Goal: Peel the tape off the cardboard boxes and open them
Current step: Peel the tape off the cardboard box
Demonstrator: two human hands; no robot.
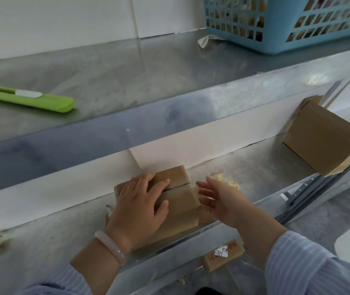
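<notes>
- Small cardboard box (176,201) lies flat on the lower metal shelf (261,167), near the shelf's front edge, roughly mid-length.
- Box top shows a seam between two closed flaps, running left to right across it.
- Left hand (140,207) lies palm-down on the box top, fingers spread and flat, pressing on it; no pinch, nothing gripped. Fingertips reach past the seam toward the back flap.
- Pale pink bangle (111,245) on the left wrist; striped light blue sleeve (310,267) shows on the right arm.
- Right hand (218,199) is just beside the box's right end, fingers loosely extended, released. Fingertips near or touching the right side face; cannot tell which.
- Yellowish crumpled tape scrap (229,182) lies on the lower shelf behind the right hand, near the box's right end.
- Second cardboard box (325,137) sits at the far right end of the lower shelf, tilted, flaps open, well apart from both hands.
- Green box cutter (33,99) lies on the upper shelf (148,67) near its left end and front edge, well apart from the hands.
- Blue plastic basket (287,24) stands at the back right corner of the upper shelf; contents blurred.
- White scrap (205,40) lies just left of the basket.
- Small tan block with a handwritten white label (223,255) sits below the lower shelf's front edge.
</notes>
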